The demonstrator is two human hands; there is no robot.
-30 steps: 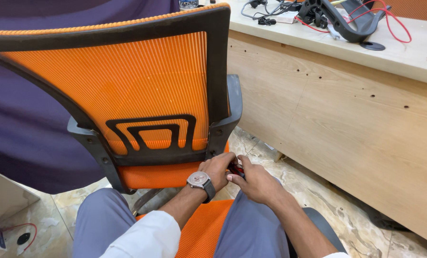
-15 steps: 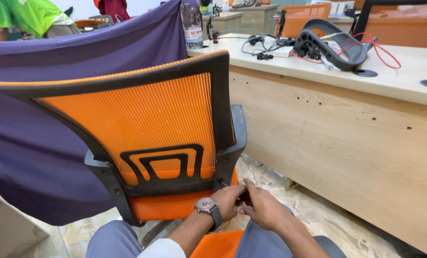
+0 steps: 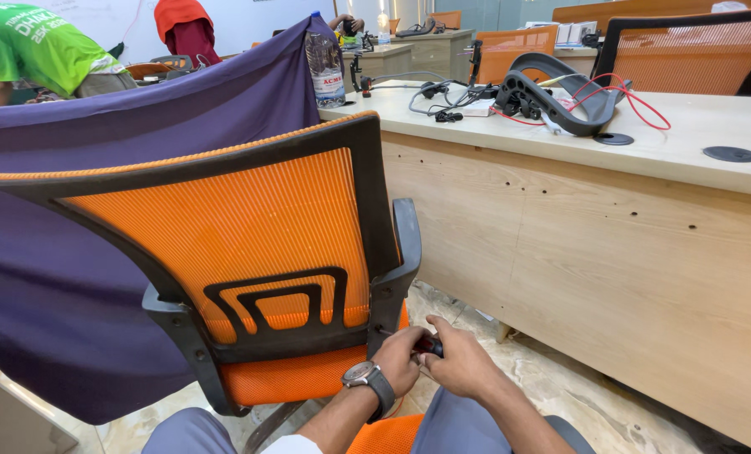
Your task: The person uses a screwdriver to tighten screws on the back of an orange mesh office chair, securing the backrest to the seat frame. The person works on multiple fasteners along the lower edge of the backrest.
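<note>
Head view. Orange mesh chair [image 3: 224,244] stands near, back toward the camera, left of the counter [image 3: 611,219]. Both hands meet at the lower right corner of the backrest frame. Left hand [image 3: 399,361], watch on the wrist, is curled around a screwdriver [image 3: 427,345] with a red-and-black handle; right hand [image 3: 460,363] is also closed on the handle. Its tip points at the frame bracket. Judged: fastener work at that corner is under way; whether the screw is seated is hidden. A black chair part [image 3: 560,97] lies far on the counter.
</note>
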